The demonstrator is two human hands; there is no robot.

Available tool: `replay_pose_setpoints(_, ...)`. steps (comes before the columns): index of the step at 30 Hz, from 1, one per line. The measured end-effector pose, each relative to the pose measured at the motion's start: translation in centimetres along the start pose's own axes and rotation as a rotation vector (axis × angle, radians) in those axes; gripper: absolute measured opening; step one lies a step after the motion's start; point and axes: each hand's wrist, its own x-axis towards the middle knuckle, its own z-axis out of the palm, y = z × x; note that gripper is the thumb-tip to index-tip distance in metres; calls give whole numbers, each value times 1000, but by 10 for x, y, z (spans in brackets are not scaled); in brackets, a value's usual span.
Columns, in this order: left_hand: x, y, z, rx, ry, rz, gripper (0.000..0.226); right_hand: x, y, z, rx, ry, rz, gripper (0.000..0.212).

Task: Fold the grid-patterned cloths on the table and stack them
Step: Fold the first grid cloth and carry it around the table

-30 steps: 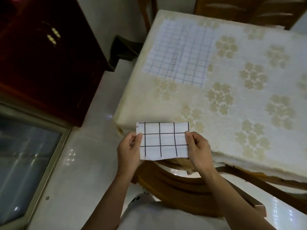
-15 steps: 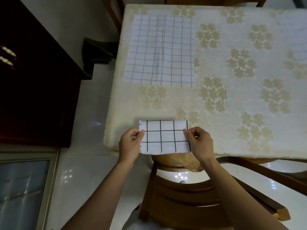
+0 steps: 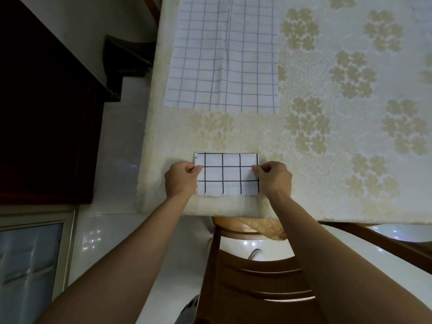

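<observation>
Cloth folded (image 3: 228, 175) into a small white rectangle with bold black grid lines sits over the near left corner of the surface (image 3: 327, 171), its long axis running left to right, parallel to the near edge. Its short ends point toward the two hands. The left hand (image 3: 181, 180) pinches the left short end between thumb and curled fingers, and the right hand (image 3: 273, 177) pinches the right short end the same way. Whether the cloth lies fully on the surface or is held just above it cannot be told. Farther back on the same left side, well apart from the folded piece, a larger cloth (image 3: 222, 54) with thin blue-grey grid lines lies spread flat. A crease runs front to back down its middle, and its far edge is cut off by the frame. The surface is covered in a cream tablecloth with a pale flower pattern. A wooden chair (image 3: 257, 288) stands tucked in below the near edge, under the arms, and a dark cabinet (image 3: 42, 113) stands to the left on the glossy floor. A second ago the folded cloth was held in the air short of the surface's edge, above the chair. Half a second ago it was at the edge, and now it is past the edge and over the tablecloth, with the grip of both hands unchanged.
</observation>
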Motion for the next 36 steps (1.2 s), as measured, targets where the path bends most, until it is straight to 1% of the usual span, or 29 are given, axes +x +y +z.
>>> replay_pose_setpoints(2,-1,4,1,59,22,20,38,1,-1,1,-19,14,18,19)
replay_pose_setpoints(4,-4,7,3,114,53,30,37,0,-1,1,-34,31,27,21)
replay_pose_setpoints(8,-9,12,3,244,98,72,24,-1,-2,3,-72,39,44,22)
replay_pose_setpoints(10,-10,10,2,264,102,63,21,-3,-2,3,-97,49,47,24)
replay_pose_setpoints(13,-9,4,-1,262,104,50,24,-7,-3,4,-134,58,33,26)
replay_pose_setpoints(15,-10,3,-4,257,131,71,25,-10,-6,1,-168,78,12,28)
replay_pose_setpoints(16,-12,3,-6,258,156,97,26,-13,-7,-2,-212,96,-17,29)
replay_pose_setpoints(18,-19,5,-11,264,192,181,25,-21,-7,-8,-338,132,-136,31)
replay_pose_setpoints(20,-34,12,-17,287,181,313,25,-33,-6,-17,-440,176,-300,33)
replay_pose_setpoints(22,-52,20,-22,382,151,458,32,-46,-8,-29,-545,215,-449,34)
replay_pose_setpoints(24,-70,28,-27,477,157,583,41,-59,-12,-43,-598,255,-565,34)
replay_pose_setpoints(26,-87,36,-33,507,191,674,45,-70,-18,-59,-594,307,-657,35)
replay_pose_setpoints(29,-113,42,-39,511,216,714,51,-89,-17,-81,-600,342,-742,39)
replay_pose_setpoints(33,-142,38,-44,563,262,781,60,-117,-10,-97,-651,284,-784,51)
replay_pose_setpoints(36,-166,34,-40,636,225,802,66,-136,5,-108,-756,239,-809,57)
